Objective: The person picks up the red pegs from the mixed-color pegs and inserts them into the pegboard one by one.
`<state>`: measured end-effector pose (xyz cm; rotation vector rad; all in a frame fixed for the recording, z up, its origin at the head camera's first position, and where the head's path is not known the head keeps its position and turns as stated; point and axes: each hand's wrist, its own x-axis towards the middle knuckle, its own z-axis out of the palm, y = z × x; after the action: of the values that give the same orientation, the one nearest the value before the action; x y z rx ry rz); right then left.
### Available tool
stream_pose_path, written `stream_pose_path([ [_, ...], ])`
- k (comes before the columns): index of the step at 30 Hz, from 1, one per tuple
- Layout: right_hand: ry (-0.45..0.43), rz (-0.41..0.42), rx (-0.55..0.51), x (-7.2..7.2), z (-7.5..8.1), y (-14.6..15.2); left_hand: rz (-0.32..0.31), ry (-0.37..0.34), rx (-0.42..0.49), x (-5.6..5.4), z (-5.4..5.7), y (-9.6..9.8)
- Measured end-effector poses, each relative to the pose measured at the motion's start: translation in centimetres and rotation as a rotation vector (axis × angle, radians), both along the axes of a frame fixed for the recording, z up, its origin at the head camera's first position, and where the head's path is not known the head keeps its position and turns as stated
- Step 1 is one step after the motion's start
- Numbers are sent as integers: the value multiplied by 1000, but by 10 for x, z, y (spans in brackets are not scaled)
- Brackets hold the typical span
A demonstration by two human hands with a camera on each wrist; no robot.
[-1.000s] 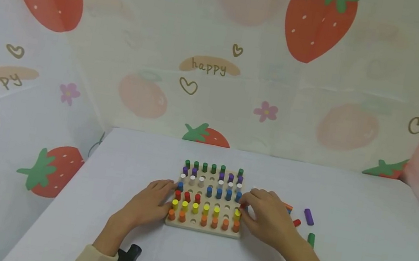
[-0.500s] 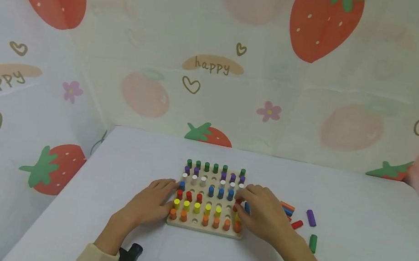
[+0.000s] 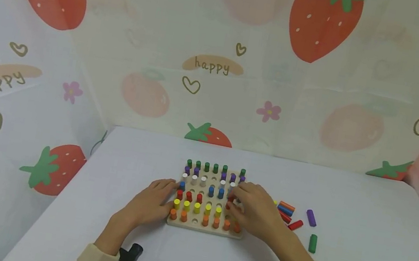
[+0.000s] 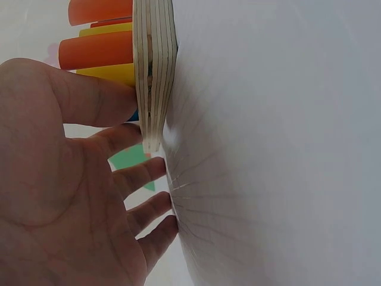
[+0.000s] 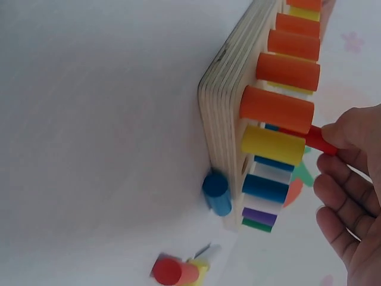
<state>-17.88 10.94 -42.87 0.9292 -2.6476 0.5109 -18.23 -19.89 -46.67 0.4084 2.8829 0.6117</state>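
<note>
A wooden pegboard [image 3: 201, 229] bears rows of green, purple, white, blue, red, yellow and orange pegs, with some bare holes between them. My right hand [image 3: 258, 212] pinches a red peg [image 5: 321, 141] between thumb and index finger, over the right part of the red row. In the right wrist view the peg's far end is hidden behind an orange peg [image 5: 277, 109]. My left hand [image 3: 149, 201] lies against the board's left side, fingers extended. In the left wrist view its thumb and index fingertip touch the board's edge [image 4: 156, 71], while the other fingertips rest on the white cloth.
Right of the board lie loose pegs: purple [image 3: 311, 217], green [image 3: 313, 243], red [image 3: 296, 225], and a small cluster with an orange one [image 3: 287, 206]. A blue peg [image 5: 217, 193] stands close against the board's side. Strawberry-print cloth [image 3: 206, 102] walls the table's back and sides.
My right hand has moved left along the red row with the red peg, past the blue row's right end. The left hand and board stay where they were.
</note>
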Motion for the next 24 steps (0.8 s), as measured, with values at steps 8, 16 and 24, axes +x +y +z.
stream_pose_path([
  [8,-89,-9,13,-1,2,-12,-5,7,8,0,-1,0],
  [16,-61,9,18,-4,0,-20,-11,9,9,0,0,-1],
  [24,-72,50,-1,-10,-4,-29,0,-6,-2,0,1,1],
])
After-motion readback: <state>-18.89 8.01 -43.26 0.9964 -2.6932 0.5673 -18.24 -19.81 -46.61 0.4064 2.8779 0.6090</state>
